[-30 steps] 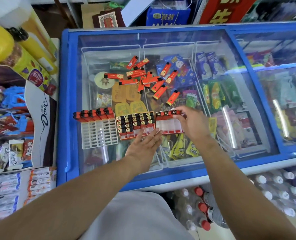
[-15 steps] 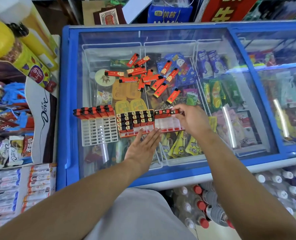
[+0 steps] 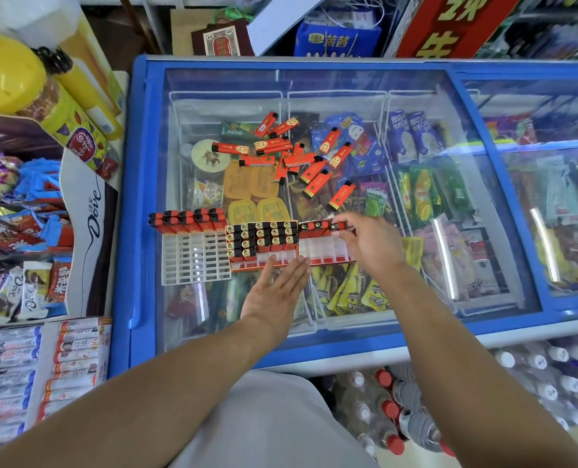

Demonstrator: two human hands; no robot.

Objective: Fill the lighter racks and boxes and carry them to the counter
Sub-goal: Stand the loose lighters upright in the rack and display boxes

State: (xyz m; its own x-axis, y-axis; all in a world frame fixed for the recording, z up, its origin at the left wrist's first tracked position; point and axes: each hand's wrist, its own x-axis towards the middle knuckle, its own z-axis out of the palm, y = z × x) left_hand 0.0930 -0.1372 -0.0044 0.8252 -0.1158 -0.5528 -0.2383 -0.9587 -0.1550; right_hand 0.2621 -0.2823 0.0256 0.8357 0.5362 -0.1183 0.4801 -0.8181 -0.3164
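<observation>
Lighter pinched by right hand at 3 o'clock end of red rack; rack edge steadied by flat, empty left hand. Lighter best seated upright, fully pressed into slot.

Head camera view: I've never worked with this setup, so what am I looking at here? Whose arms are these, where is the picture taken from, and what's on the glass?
There is no machine: these are a person's two bare arms, seen from a camera worn on the head, looking forward and down. The surface is the glass lid of a blue chest freezer. On it lie a white rack with one row of lighters, a middle box mostly filled, a right box with one row, and loose red lighters scattered behind. The left hand lies flat, fingertips at the middle box's near edge. The right hand has its grip on a lighter, fingers pinching it at the right box's back row.
</observation>
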